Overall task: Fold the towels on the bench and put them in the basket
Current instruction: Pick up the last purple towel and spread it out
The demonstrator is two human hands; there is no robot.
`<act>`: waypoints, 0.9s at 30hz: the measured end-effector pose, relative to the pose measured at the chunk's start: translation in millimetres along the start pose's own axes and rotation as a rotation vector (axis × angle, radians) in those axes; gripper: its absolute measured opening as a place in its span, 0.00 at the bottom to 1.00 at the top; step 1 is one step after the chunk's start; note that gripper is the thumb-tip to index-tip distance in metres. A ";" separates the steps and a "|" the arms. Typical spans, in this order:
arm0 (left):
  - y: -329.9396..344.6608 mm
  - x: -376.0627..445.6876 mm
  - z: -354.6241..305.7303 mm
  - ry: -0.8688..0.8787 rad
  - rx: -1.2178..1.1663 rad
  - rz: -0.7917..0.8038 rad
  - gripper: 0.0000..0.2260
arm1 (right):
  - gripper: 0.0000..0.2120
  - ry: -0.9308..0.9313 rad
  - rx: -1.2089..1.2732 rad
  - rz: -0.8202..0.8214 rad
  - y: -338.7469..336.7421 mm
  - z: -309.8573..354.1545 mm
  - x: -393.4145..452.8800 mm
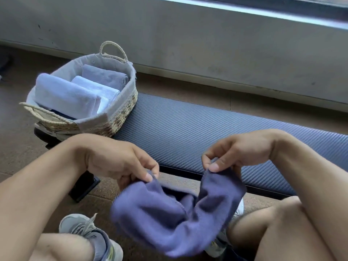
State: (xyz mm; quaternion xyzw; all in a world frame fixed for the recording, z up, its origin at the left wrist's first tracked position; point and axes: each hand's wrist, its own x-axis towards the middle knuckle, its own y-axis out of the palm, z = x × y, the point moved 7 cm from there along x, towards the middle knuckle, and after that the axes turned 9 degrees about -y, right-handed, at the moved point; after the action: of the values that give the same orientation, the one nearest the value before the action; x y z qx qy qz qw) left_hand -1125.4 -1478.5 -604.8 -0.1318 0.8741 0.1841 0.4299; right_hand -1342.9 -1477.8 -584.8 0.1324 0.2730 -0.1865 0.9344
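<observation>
A purple-blue towel [175, 217] hangs loose and crumpled in front of my knees, below the near edge of the dark padded bench [188, 127]. My left hand [120, 162] pinches its upper left edge between thumb and fingers. My right hand [239, 149] pinches the upper right edge the same way. At the bench's left end stands a woven basket [120, 117] with a grey cloth liner. Inside it lie two folded white towels [66, 95] and a folded grey-blue towel [105, 75].
The bench runs diagonally from the basket to the right edge of view, above a brown cork-like floor [244, 102]. A grey concrete wall [188, 34] with a window sill rises behind. My bare knees and grey sneakers [88, 230] fill the bottom of the view.
</observation>
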 end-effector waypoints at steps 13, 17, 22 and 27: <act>-105.9 -50.5 -21.7 0.337 -0.004 -1.434 0.03 | 0.03 -0.337 -0.122 -1.298 -118.1 -11.2 -62.2; -109.9 -59.9 -19.4 0.378 -0.095 -1.468 0.04 | 0.04 -0.346 -0.193 -1.359 -121.4 -2.3 -62.2; -96.8 -64.2 -33.5 0.353 0.117 -1.604 0.02 | 0.07 -0.282 -0.293 -1.427 -124.2 -2.4 -72.0; -89.3 -58.4 -39.2 0.338 0.166 -1.590 0.02 | 0.11 -0.243 -0.272 -1.605 -127.3 -4.4 -89.4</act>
State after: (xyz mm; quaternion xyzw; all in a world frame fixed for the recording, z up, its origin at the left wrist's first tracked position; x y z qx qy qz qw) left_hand -1083.5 -1571.5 -554.6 -0.7063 0.5833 -0.2634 0.3027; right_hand -1468.4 -1565.5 -556.8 -0.2384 0.2018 -0.7761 0.5478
